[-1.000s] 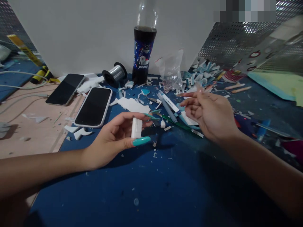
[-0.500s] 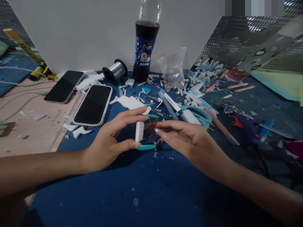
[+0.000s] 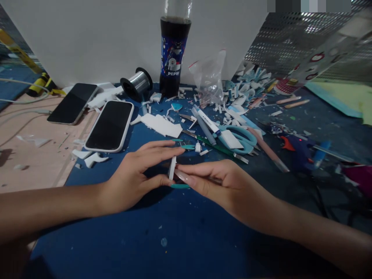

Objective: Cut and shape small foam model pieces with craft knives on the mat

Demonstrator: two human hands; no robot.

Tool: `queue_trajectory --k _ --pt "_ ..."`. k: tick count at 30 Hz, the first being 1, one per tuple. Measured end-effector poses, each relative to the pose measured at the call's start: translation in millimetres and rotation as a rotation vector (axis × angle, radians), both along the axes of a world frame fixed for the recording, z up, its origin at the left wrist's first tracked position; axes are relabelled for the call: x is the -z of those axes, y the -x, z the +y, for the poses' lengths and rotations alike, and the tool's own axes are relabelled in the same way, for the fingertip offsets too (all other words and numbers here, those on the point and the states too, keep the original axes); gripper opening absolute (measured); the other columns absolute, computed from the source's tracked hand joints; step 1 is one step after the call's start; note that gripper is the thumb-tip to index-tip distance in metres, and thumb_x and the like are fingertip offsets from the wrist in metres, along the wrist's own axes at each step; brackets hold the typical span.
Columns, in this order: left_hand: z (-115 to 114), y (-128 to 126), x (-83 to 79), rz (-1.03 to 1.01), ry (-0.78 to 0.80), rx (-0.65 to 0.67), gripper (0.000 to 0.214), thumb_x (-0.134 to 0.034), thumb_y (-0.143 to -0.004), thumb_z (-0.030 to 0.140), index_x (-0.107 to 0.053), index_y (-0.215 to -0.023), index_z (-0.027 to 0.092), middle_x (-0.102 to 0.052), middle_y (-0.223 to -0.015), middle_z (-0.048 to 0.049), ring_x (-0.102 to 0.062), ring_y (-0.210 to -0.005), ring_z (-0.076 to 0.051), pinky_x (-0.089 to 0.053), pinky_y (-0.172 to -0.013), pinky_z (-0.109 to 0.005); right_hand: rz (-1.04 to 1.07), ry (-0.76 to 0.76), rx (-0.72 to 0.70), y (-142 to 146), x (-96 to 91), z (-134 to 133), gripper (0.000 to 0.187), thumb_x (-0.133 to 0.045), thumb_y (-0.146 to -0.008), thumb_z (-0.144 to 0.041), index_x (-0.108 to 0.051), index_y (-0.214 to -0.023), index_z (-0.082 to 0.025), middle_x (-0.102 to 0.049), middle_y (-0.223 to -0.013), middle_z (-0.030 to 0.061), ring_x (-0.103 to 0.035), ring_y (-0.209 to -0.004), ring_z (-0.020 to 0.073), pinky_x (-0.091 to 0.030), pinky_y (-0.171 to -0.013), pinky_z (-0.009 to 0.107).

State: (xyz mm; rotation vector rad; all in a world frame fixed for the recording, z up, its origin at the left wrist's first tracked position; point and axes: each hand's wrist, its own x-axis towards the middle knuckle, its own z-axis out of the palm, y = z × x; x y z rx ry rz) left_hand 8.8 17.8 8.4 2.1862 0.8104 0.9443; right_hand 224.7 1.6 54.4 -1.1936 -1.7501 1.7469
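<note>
A small flat white piece (image 3: 172, 168), perhaps foam, stands on edge between the thumb and fingers of my left hand (image 3: 132, 178), which has long teal nails. From the right, my right hand (image 3: 229, 190) meets it with thumb and forefinger pinched together, their tips against the white face. Whether a small thing sits inside that pinch is hidden. Just beyond my hands lie a craft knife with a green handle (image 3: 216, 146), a white-and-blue pen (image 3: 207, 119), light-blue scissors (image 3: 247, 139) and a larger white cut sheet (image 3: 161, 124).
Two phones, one black (image 3: 74, 102) and one white-rimmed (image 3: 109, 126), lie at the left. A wire spool (image 3: 137, 84), a Pepsi bottle (image 3: 173, 58) and a clear plastic bag (image 3: 211, 81) stand behind. White and blue scraps (image 3: 252, 85) heap up at the back right, near a glue gun (image 3: 300, 151).
My right hand has moved left, bringing its pinched fingertips onto the white piece. The white piece has turned slightly in my left hand. The craft knife shows more fully now.
</note>
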Motion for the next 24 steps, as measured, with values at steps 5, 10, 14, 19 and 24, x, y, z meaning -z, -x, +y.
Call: queue_trajectory --k 5,10,14,19,24 --pt "0.3 -1.1 -0.2 0.036 -0.049 0.010 0.044 -0.066 -0.089 0.028 -0.057 -0.132 0.025 -0.067 -0.125 -0.0081 -0.059 -0.122 -0.024 -0.052 -0.101 -0.042 -0.071 -0.096 -0.043 -0.1 0.0 -0.5 0.028 -0.051 -0.093 -0.030 -0.076 -0.088 -0.018 -0.058 -0.064 0.0008 -0.045 -0.056 0.0114 -0.034 -0.046 0.022" --pt "-0.6 -1.0 3.5 0.048 -0.070 -0.008 0.044 -0.067 -0.088 0.031 -0.058 -0.129 0.020 -0.068 -0.123 -0.0094 -0.058 -0.122 -0.024 -0.052 -0.101 -0.038 -0.174 -0.164 -0.024 0.7 1.7 -3.7 0.030 -0.049 -0.094 -0.030 -0.074 -0.085 -0.016 -0.050 -0.058 -0.0020 -0.035 -0.050 0.0084 -0.027 -0.044 0.022" --pt "-1.4 -0.9 3.9 0.049 -0.073 -0.011 0.042 -0.066 -0.088 0.031 -0.058 -0.128 0.020 -0.068 -0.121 -0.0100 -0.059 -0.119 -0.023 -0.052 -0.100 -0.037 -0.189 -0.269 0.031 3.1 5.3 -5.8 0.025 -0.051 -0.090 -0.023 -0.074 -0.081 -0.016 -0.067 -0.072 0.0016 -0.051 -0.057 0.0104 -0.038 -0.049 0.022" --pt "-3.0 -1.1 0.2 0.086 -0.123 -0.031 0.043 -0.063 -0.091 0.032 -0.054 -0.132 0.024 -0.067 -0.113 -0.0093 -0.062 -0.106 -0.021 -0.055 -0.089 -0.033 -0.105 -0.273 0.122 5.7 9.5 -2.8 0.021 -0.057 -0.084 -0.018 -0.077 -0.091 -0.018 -0.075 -0.081 0.0028 -0.068 -0.075 0.0174 -0.053 -0.062 0.024" --pt "-2.2 -1.7 -0.7 0.158 -0.189 -0.093 0.044 -0.058 -0.094 0.021 -0.048 -0.137 0.019 -0.059 -0.101 -0.0063 -0.059 -0.091 -0.016 -0.054 -0.079 -0.026 -0.104 -0.209 0.190 2.5 10.4 6.1 0.020 -0.061 -0.082 -0.021 -0.075 -0.096 -0.015 -0.076 -0.091 0.0086 -0.071 -0.084 0.0215 -0.058 -0.067 0.027"
